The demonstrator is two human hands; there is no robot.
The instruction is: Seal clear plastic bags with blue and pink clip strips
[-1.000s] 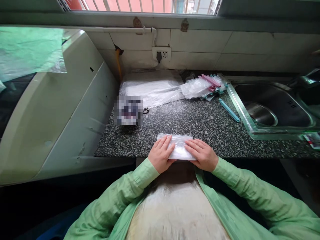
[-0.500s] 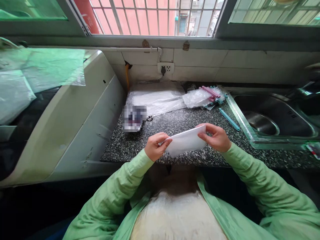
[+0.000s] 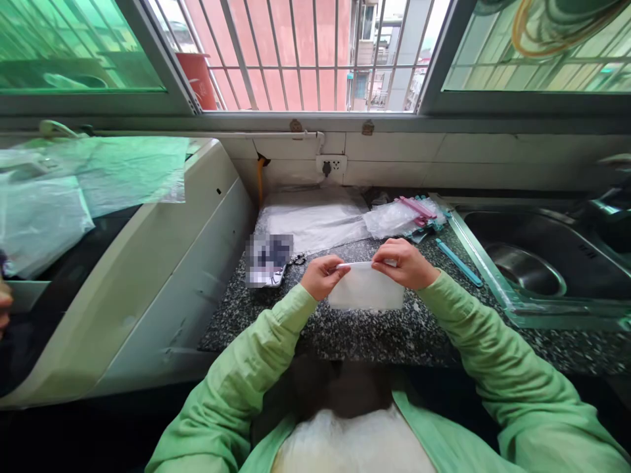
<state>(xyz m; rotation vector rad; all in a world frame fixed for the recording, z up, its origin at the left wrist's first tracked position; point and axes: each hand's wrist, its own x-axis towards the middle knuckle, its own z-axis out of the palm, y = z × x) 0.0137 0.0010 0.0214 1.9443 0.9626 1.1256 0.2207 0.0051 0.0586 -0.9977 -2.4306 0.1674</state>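
Both hands, left [image 3: 323, 276] and right [image 3: 401, 263], pinch the top edge of a small clear bag [image 3: 365, 293], holding it upright above the table [image 3: 374, 328]. It looks flat and empty. More bags [image 3: 399, 217] and clips [image 3: 458, 261] lie unused behind it, near the sink [image 3: 537, 263].

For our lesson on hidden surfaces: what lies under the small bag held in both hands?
Under the bag, pinched at its top edge by the left hand and right hand, speckled counter shows. The patch straight behind the bag is covered. Its contents cannot be made out.
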